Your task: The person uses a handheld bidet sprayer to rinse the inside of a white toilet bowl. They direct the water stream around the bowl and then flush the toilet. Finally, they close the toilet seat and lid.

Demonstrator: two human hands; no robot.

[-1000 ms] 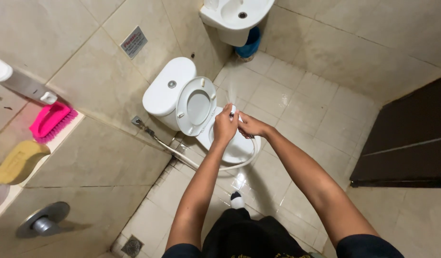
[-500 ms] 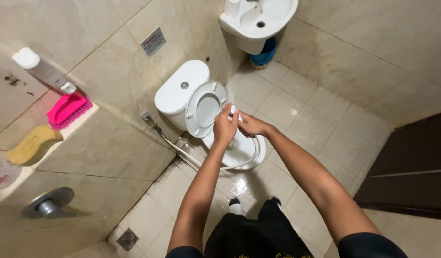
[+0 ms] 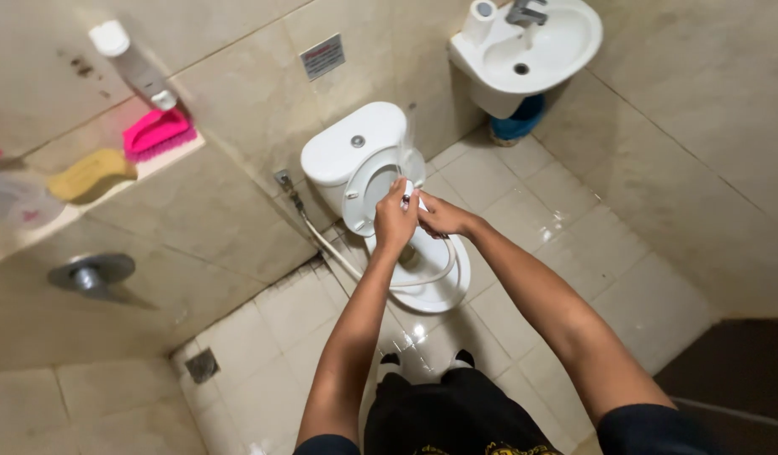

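A white toilet (image 3: 355,152) stands against the tiled wall with its lid raised and its bowl (image 3: 435,286) open below my hands. My left hand (image 3: 395,222) and my right hand (image 3: 442,218) meet above the bowl, both closed around a small white spray nozzle (image 3: 411,195). A thin jet of water rises from the nozzle toward the lid. A pale hose (image 3: 338,255) runs from a wall valve (image 3: 284,180) down and around to my hands.
A white washbasin (image 3: 532,46) hangs at the upper right, a blue bin (image 3: 517,125) beneath it. On a ledge at the left lie a pink brush (image 3: 157,133), a yellow sponge (image 3: 90,173) and a white bottle (image 3: 132,63). A floor drain (image 3: 202,366) is lower left.
The view has shifted so the toilet and basin sit further right and higher. My hands stay together on the nozzle over the bowl.
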